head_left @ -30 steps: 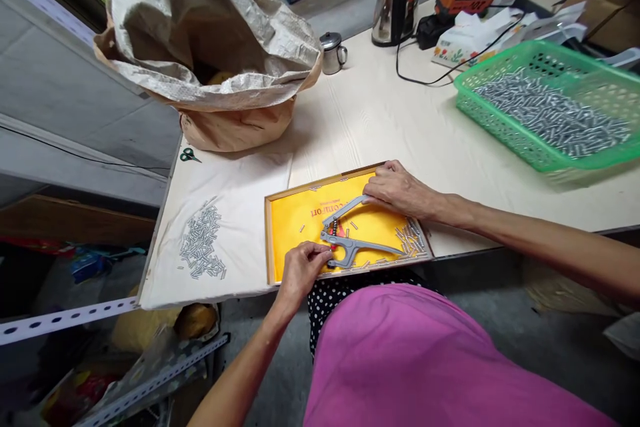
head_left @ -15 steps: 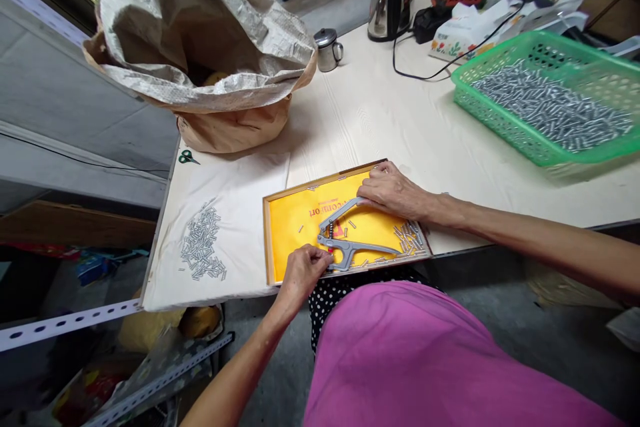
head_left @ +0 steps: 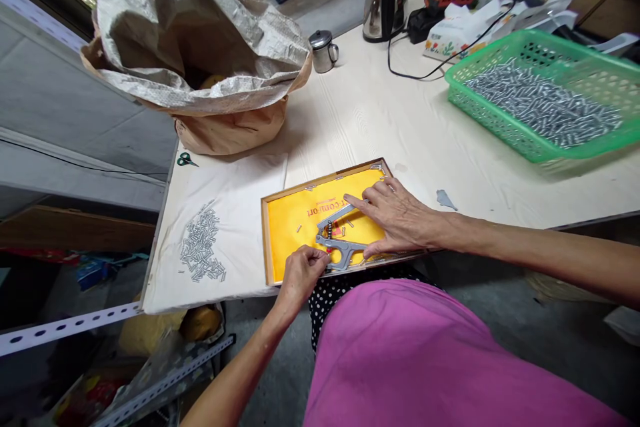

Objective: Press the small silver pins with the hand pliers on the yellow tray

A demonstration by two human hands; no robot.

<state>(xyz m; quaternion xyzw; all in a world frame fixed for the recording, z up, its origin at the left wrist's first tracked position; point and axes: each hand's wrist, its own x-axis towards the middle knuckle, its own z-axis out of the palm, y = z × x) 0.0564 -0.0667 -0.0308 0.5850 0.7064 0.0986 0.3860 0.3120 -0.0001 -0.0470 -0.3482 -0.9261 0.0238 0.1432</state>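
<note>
Grey spring-loaded hand pliers (head_left: 344, 247) lie over a shallow tray (head_left: 265, 240) lined with yellow printed sheet. My right hand (head_left: 395, 217) spans their two handles, thumb against the lower one and fingers over the upper. The handles are spread apart. At the jaw end, by a small red part, my left hand (head_left: 303, 273) has thumb and forefinger pinched together; whatever sits between them is too small to make out. A few small metal springs (head_left: 299, 229) are scattered on the yellow sheet, and more lie along the tray's edges. My right hand hides part of the tray's right side.
A pile of small springs (head_left: 203, 243) lies on white cloth at left, below green scissors (head_left: 187, 159). Behind stands a large open sack (head_left: 230, 123). A green basket (head_left: 537, 153) of metal pieces is at right. A lidded steel cup (head_left: 324, 53) and kettle (head_left: 385, 0) stand farther back.
My right hand has come down from the tray's upper right and spread across both handles of the pliers. My left hand stays pinched at the jaw end.
</note>
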